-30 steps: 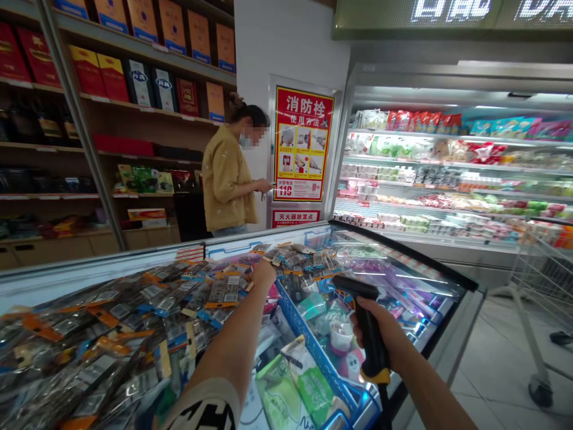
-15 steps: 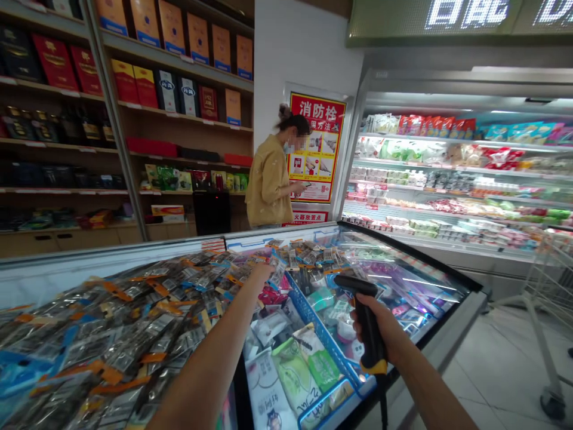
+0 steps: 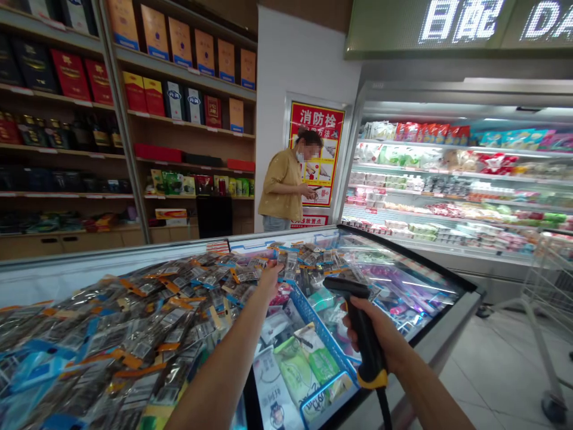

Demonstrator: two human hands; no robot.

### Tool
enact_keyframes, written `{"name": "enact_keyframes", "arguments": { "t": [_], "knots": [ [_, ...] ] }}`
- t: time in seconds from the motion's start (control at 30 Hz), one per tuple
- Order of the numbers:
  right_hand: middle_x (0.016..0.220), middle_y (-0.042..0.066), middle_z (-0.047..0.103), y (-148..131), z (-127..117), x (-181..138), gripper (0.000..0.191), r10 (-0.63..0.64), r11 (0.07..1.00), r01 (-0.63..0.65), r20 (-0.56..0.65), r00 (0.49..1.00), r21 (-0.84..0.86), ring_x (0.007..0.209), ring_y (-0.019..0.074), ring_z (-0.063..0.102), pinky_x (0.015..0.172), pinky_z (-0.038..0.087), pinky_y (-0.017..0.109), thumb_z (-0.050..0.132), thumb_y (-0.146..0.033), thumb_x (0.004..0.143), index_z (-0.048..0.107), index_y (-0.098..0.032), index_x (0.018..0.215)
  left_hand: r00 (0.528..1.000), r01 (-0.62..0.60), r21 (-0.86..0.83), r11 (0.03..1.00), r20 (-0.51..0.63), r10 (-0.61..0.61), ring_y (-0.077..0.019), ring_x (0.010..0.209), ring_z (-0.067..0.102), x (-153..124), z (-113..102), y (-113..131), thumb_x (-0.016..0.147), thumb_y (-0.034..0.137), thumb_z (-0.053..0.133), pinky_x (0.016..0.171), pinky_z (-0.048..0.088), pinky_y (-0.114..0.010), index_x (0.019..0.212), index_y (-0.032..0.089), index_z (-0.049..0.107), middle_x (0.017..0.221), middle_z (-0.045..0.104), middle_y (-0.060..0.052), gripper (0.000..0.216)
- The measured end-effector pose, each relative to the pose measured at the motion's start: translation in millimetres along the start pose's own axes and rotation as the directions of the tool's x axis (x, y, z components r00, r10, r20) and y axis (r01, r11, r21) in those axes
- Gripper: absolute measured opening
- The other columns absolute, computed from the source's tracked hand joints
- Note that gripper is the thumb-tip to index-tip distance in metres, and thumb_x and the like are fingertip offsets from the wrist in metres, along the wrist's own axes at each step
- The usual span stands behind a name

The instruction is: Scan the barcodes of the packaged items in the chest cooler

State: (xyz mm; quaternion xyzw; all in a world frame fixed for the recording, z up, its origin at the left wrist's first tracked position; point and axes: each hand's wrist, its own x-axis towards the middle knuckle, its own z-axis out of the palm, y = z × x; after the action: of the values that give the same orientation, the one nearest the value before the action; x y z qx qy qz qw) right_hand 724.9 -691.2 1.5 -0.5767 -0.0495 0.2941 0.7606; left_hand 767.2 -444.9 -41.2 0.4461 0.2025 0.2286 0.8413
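My left hand (image 3: 270, 276) reaches over a chest freezer (image 3: 447, 310) to a heap of small clear packets with orange and blue tags (image 3: 134, 322). Its fingers pinch one packet (image 3: 281, 258) at the heap's far right edge. My right hand (image 3: 380, 340) is wrapped round the grip of a black barcode scanner (image 3: 358, 322) with a yellow band at its base. The scanner's head points left towards the packets. Under the freezer's glass lie green and white frozen-food bags (image 3: 299, 370) beside a blue basket rim (image 3: 322, 334).
A person in a yellow shirt (image 3: 284, 185) stands behind the freezer by a red poster (image 3: 317, 155), looking at something in their hands. Wooden shelves of boxes (image 3: 179, 107) fill the left wall. An open chiller (image 3: 447, 179) runs along the right, with a shopping trolley (image 3: 546, 298) at far right.
The view has swung left and the person behind has stepped right. My left hand has drawn back slightly with a packet. The scanner hand has hardly moved.
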Motion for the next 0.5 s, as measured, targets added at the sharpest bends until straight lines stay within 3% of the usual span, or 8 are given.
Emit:
{"name": "enact_keyframes", "arguments": {
  "t": [0.27, 0.4, 0.5],
  "knots": [
    [0.046, -0.002, 0.051, 1, 3, -10, 0.020, 0.004, 1.000, -0.003, 0.059, 0.998, -0.025, 0.032, 0.0074, 0.045, 0.029, 0.036, 0.018, 0.052, -0.032, 0.074, 0.055, -0.013, 0.069, 0.999, -0.006, -0.105, 0.994, 0.039, 0.010, -0.0093, 0.052, 0.053, -3, 20, -20, 0.059, 0.012, 0.056, 0.049, 0.037, -0.020, 0.080, 0.019, 0.054, 0.064, 0.060, 0.003, 0.022],
    [0.047, -0.002, 0.051, 2, 0, -9, 0.020, 0.021, 1.000, -0.020, 0.059, 0.998, -0.012, 0.032, 0.0076, 0.045, 0.029, 0.037, 0.018, 0.052, -0.032, 0.074, 0.054, -0.014, 0.068, 1.000, -0.024, -0.036, 0.999, 0.003, 0.024, -0.0088, 0.051, 0.052, 1, 19, -23, 0.059, 0.016, 0.057, 0.049, 0.036, -0.020, 0.081, 0.019, 0.054, 0.064, 0.059, 0.003, 0.022],
    [0.047, -0.002, 0.052, -1, -4, -8, 0.019, 0.010, 1.000, -0.010, 0.035, 0.999, -0.006, 0.032, 0.0078, 0.045, 0.029, 0.037, 0.018, 0.052, -0.033, 0.074, 0.054, -0.015, 0.070, 0.995, -0.098, 0.118, 0.988, -0.018, 0.100, -0.0111, 0.058, 0.055, 7, 13, -21, 0.061, 0.021, 0.057, 0.054, 0.039, -0.023, 0.084, 0.019, 0.056, 0.070, 0.061, 0.001, 0.023]
  ]
}}
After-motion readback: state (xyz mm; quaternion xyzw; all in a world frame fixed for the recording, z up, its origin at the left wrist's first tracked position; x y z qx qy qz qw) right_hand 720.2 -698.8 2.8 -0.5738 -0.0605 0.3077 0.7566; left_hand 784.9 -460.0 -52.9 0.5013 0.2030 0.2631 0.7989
